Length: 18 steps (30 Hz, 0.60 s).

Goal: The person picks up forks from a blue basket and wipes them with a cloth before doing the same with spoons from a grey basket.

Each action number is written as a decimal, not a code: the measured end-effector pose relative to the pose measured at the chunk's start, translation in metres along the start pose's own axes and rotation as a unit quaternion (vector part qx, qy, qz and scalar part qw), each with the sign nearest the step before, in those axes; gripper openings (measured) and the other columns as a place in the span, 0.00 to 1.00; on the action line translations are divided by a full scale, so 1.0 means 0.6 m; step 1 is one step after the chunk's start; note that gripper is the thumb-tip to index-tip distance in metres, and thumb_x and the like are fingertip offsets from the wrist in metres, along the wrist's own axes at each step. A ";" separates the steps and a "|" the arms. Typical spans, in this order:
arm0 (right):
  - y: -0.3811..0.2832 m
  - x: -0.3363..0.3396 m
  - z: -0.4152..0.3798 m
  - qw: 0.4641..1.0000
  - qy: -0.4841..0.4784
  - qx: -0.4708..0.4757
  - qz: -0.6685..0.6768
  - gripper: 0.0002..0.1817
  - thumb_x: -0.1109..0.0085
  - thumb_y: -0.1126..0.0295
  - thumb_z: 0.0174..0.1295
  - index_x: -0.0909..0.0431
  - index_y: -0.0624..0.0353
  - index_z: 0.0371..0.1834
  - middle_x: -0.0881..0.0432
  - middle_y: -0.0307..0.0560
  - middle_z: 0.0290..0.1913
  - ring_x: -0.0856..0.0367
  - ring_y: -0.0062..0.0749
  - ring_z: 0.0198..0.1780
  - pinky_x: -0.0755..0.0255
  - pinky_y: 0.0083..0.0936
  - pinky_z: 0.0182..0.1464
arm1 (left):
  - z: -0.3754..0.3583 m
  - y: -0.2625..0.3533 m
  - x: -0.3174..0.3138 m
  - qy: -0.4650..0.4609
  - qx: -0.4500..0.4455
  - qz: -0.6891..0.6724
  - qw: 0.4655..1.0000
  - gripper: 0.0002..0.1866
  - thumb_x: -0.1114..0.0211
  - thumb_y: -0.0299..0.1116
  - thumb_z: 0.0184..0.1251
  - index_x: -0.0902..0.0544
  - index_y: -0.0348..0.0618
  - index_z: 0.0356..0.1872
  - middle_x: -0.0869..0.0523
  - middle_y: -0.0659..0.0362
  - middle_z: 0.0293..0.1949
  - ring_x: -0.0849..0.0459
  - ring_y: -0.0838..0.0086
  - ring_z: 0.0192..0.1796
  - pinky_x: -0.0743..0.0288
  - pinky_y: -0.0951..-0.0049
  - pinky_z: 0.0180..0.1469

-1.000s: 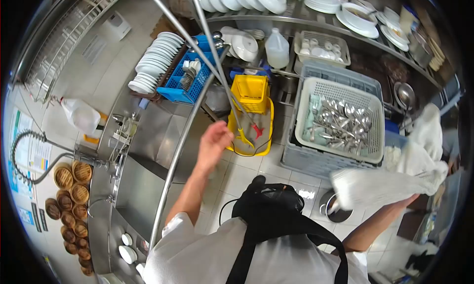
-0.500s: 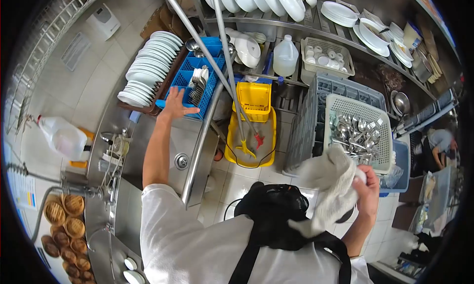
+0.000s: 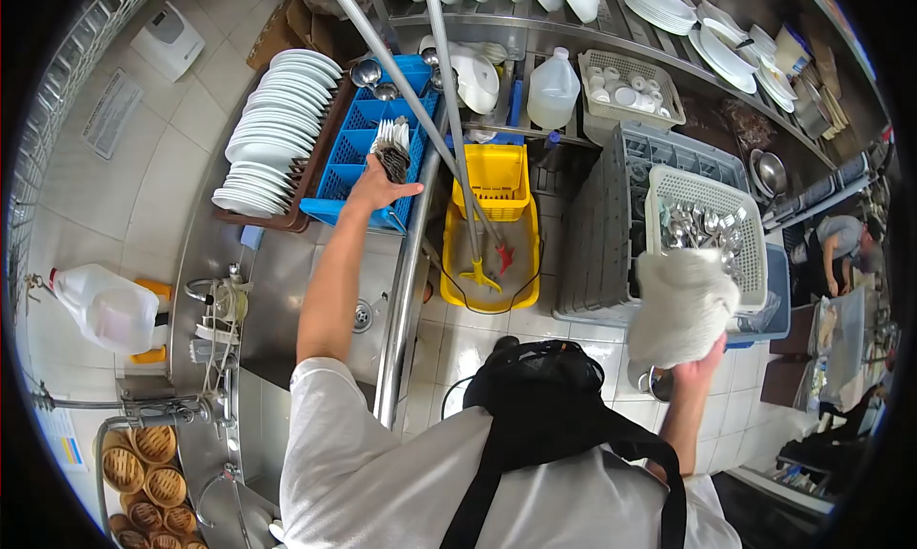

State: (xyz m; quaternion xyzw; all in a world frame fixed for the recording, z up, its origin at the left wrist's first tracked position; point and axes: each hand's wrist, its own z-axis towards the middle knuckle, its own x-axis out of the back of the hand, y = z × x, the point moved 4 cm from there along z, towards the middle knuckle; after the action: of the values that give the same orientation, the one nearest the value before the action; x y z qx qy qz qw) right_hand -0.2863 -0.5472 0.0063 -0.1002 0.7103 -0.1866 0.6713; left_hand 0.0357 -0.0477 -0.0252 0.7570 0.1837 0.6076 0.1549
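My left hand (image 3: 379, 190) reaches over the blue cutlery rack (image 3: 355, 146), its thumb stretched out to the right. The fingertips meet the lower end of a bundle of forks (image 3: 393, 140) standing in one compartment; their exact contact is partly hidden. On the other side, my right hand (image 3: 702, 360) grips a bunched white cloth (image 3: 684, 306). That cloth hangs in front of the pale perforated basket (image 3: 656, 210) and covers its lower left part. Loose spoons and forks (image 3: 704, 226) lie in the basket.
White plates (image 3: 277, 134) stand in a brown rack left of the blue one. Two metal poles cross above the yellow mop bucket (image 3: 489, 296). Grey glass racks (image 3: 600, 224) are stacked under the basket. A sink (image 3: 330, 291) lies below my left arm. Another person (image 3: 841, 248) is at far right.
My left hand has moved from the rack's left edge rightward to the forks. The right hand has swung the cloth up and right, in front of the basket. The view has shifted slightly.
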 end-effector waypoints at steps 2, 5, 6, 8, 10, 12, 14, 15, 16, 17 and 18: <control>0.046 -0.036 0.009 0.999 0.015 -0.018 -0.023 0.24 0.65 0.55 0.71 0.34 0.58 0.63 0.28 0.53 0.60 0.31 0.45 0.63 0.39 0.42 0.66 | 0.012 0.002 -0.014 0.003 0.029 0.008 1.000 0.79 0.22 0.66 0.22 0.60 0.15 0.65 0.35 0.33 0.62 0.32 0.52 0.65 0.38 0.68 0.66; 0.078 -0.056 0.015 0.983 0.129 0.031 -0.128 0.25 0.64 0.53 0.71 0.34 0.57 0.62 0.26 0.52 0.59 0.28 0.45 0.60 0.34 0.43 0.63 | 0.023 -0.011 -0.018 -0.002 0.048 0.017 0.999 0.77 0.20 0.62 0.22 0.58 0.18 0.65 0.34 0.35 0.62 0.31 0.52 0.64 0.38 0.69 0.66; 0.087 -0.079 0.022 0.977 0.139 0.022 -0.159 0.25 0.64 0.52 0.71 0.34 0.58 0.62 0.26 0.51 0.58 0.27 0.44 0.58 0.31 0.42 0.61 | 0.028 -0.016 -0.023 -0.007 0.048 0.019 0.999 0.76 0.19 0.61 0.22 0.57 0.19 0.66 0.33 0.36 0.62 0.31 0.52 0.64 0.38 0.69 0.66; 0.115 -0.070 0.037 0.977 0.159 -0.072 -0.120 0.25 0.63 0.52 0.71 0.34 0.60 0.61 0.26 0.51 0.58 0.26 0.43 0.57 0.30 0.41 0.60 | 0.054 -0.040 -0.035 0.035 -0.022 0.004 0.999 0.70 0.18 0.56 0.24 0.50 0.24 0.66 0.30 0.40 0.61 0.29 0.54 0.62 0.37 0.69 0.65; 0.145 -0.077 0.039 0.974 0.156 -0.161 -0.041 0.24 0.64 0.56 0.72 0.32 0.63 0.59 0.24 0.52 0.56 0.24 0.43 0.56 0.28 0.39 0.58 | 0.050 -0.036 -0.024 0.063 -0.079 -0.105 0.989 0.52 0.17 0.46 0.28 0.32 0.34 0.60 0.21 0.48 0.53 0.23 0.58 0.55 0.33 0.70 0.61; 0.154 -0.075 0.031 0.972 0.127 -0.195 0.039 0.22 0.65 0.60 0.72 0.31 0.64 0.57 0.23 0.55 0.55 0.24 0.44 0.55 0.28 0.40 0.58 | 0.051 -0.039 -0.021 0.027 -0.041 -0.081 0.995 0.45 0.17 0.42 0.28 0.26 0.36 0.53 0.18 0.51 0.48 0.21 0.62 0.51 0.31 0.70 0.58; 0.131 -0.079 0.018 0.978 0.123 -0.161 0.044 0.22 0.66 0.62 0.70 0.30 0.64 0.57 0.23 0.56 0.54 0.24 0.46 0.55 0.28 0.43 0.58 | 0.046 -0.038 -0.020 0.033 -0.046 -0.061 0.997 0.45 0.19 0.38 0.29 0.29 0.35 0.56 0.19 0.47 0.50 0.21 0.58 0.54 0.28 0.67 0.56; 0.108 -0.097 0.007 0.983 0.125 -0.127 0.035 0.22 0.65 0.62 0.69 0.31 0.64 0.57 0.23 0.57 0.54 0.24 0.47 0.55 0.29 0.44 0.59 | 0.040 -0.036 -0.017 0.040 -0.044 -0.060 0.996 0.43 0.20 0.38 0.30 0.27 0.35 0.55 0.18 0.47 0.49 0.21 0.57 0.53 0.28 0.67 0.56; 0.085 -0.112 0.003 0.984 0.150 -0.097 0.012 0.23 0.65 0.62 0.66 0.31 0.65 0.57 0.24 0.58 0.54 0.24 0.48 0.55 0.31 0.46 0.60 | 0.035 -0.029 -0.013 0.049 -0.044 -0.061 0.996 0.41 0.20 0.37 0.30 0.26 0.35 0.53 0.18 0.47 0.48 0.20 0.57 0.52 0.28 0.67 0.56; 0.061 -0.129 -0.002 0.993 0.087 -0.075 0.032 0.23 0.64 0.62 0.66 0.32 0.66 0.58 0.25 0.59 0.56 0.25 0.49 0.57 0.32 0.46 0.61 | 0.026 -0.024 -0.014 0.055 -0.042 -0.062 0.996 0.39 0.21 0.36 0.30 0.25 0.36 0.51 0.17 0.48 0.47 0.20 0.57 0.52 0.28 0.66 0.56; 0.038 -0.137 -0.009 0.996 0.074 -0.050 0.017 0.24 0.64 0.62 0.66 0.32 0.66 0.59 0.25 0.59 0.57 0.26 0.49 0.58 0.33 0.48 0.62 | 0.017 -0.014 -0.009 0.073 -0.057 -0.069 0.993 0.34 0.23 0.34 0.33 0.24 0.36 0.48 0.17 0.48 0.44 0.19 0.56 0.50 0.28 0.65 0.55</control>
State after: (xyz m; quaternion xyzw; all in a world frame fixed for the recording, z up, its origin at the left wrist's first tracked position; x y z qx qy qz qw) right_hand -0.2824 -0.4936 0.0724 -0.1072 0.7682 -0.1459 0.6140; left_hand 0.0441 -0.0428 -0.0360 0.6863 0.2117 0.6582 0.2256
